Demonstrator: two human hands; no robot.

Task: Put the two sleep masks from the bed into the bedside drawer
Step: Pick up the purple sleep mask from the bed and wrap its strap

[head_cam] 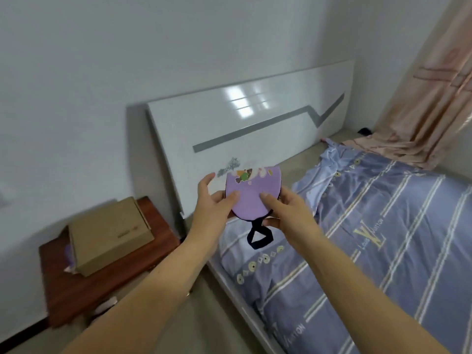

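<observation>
Cardboard box [109, 235] closed atop bedside table [76, 284], contents unseen; left hand [213, 200] and right hand [283, 210] both gripping purple sleep mask [249, 192] above blue striped duvet [370, 238]

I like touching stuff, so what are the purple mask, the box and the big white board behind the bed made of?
The purple mask looks like soft, matte fabric; it bends in both hands and a dark strap dangles below. The box looks like plain brown cardboard, dull with folded edges. The white board looks hard and glossy, perhaps lacquered wood or laminate, since it mirrors a bright window.
</observation>
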